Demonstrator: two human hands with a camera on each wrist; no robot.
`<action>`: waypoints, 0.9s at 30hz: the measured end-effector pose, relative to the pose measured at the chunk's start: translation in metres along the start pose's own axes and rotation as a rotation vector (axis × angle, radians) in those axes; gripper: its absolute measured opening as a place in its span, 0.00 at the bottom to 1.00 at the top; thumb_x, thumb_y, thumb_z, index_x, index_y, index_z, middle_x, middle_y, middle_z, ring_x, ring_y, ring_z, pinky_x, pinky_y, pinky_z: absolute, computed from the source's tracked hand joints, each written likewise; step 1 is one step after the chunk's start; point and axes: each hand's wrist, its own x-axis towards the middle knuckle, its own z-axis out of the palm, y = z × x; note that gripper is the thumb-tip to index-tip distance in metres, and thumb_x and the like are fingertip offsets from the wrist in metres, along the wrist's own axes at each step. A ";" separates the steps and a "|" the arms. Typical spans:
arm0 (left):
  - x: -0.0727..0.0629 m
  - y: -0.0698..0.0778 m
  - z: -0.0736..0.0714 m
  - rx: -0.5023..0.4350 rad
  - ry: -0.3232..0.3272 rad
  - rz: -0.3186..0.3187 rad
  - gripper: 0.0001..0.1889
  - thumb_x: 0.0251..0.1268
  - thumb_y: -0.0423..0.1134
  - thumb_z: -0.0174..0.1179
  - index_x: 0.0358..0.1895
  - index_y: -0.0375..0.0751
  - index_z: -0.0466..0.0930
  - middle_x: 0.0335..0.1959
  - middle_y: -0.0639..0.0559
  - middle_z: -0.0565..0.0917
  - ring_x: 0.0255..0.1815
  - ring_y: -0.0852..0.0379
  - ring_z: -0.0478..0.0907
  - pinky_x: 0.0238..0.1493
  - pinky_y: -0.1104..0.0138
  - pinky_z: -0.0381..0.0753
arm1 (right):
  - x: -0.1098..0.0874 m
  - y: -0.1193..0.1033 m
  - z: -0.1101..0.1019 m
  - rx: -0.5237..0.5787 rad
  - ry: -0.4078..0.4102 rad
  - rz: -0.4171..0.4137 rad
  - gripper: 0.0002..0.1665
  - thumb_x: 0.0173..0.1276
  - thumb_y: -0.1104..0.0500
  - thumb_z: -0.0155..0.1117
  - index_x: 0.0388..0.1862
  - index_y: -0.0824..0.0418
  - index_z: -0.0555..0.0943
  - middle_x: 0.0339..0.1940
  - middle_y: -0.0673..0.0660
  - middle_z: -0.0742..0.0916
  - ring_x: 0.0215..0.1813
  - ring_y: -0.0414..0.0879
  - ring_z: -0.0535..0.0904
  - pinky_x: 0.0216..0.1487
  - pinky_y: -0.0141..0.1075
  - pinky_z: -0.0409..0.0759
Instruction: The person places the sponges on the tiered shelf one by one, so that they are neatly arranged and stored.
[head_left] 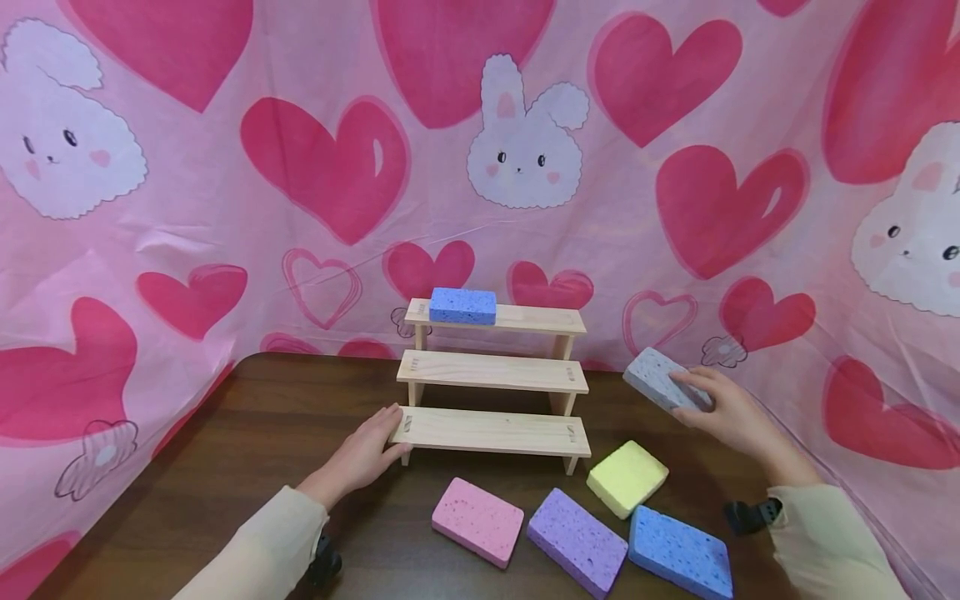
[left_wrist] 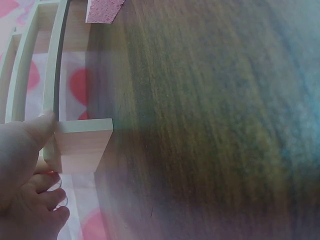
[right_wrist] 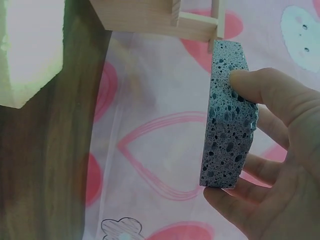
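A three-tier wooden stand (head_left: 491,429) stands on the table, with a blue sponge (head_left: 462,307) lying on its top tier toward the left. My left hand (head_left: 367,450) holds the left end of the lowest tier; in the left wrist view its thumb (left_wrist: 42,127) lies along the board's edge. Raised to the right of the stand, my right hand (head_left: 720,408) grips a pale grey-blue sponge (head_left: 663,379) by its near end. The right wrist view has the thumb on one side of this porous sponge (right_wrist: 227,115) and the fingers on the other.
In front of the stand, on the dark wooden table (head_left: 300,417), lie a pink sponge (head_left: 478,521), a purple sponge (head_left: 577,542), a yellow sponge (head_left: 628,477) and another blue sponge (head_left: 678,552). Pink cloth (head_left: 322,50) with hearts and rabbits hangs behind and around the table.
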 end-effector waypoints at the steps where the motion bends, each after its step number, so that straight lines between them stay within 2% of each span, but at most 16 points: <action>1: 0.000 0.000 0.000 0.000 0.000 0.001 0.34 0.59 0.41 0.62 0.66 0.31 0.61 0.67 0.36 0.60 0.68 0.39 0.53 0.62 0.45 0.57 | 0.001 0.000 -0.001 -0.006 0.001 -0.004 0.35 0.52 0.59 0.72 0.58 0.70 0.72 0.55 0.74 0.70 0.49 0.68 0.68 0.44 0.62 0.72; 11: -0.001 0.000 0.000 0.005 0.011 0.012 0.33 0.59 0.40 0.62 0.66 0.31 0.61 0.67 0.36 0.60 0.68 0.39 0.54 0.61 0.45 0.57 | 0.011 -0.008 -0.010 -0.031 -0.006 -0.027 0.35 0.54 0.58 0.71 0.59 0.68 0.72 0.56 0.73 0.69 0.49 0.66 0.68 0.42 0.60 0.74; 27: 0.000 0.001 0.000 -0.003 0.008 0.007 0.34 0.59 0.40 0.62 0.66 0.31 0.61 0.67 0.36 0.60 0.68 0.39 0.53 0.62 0.45 0.57 | 0.030 -0.026 -0.018 0.009 -0.003 -0.074 0.35 0.56 0.56 0.69 0.62 0.66 0.70 0.59 0.73 0.67 0.52 0.67 0.66 0.44 0.61 0.73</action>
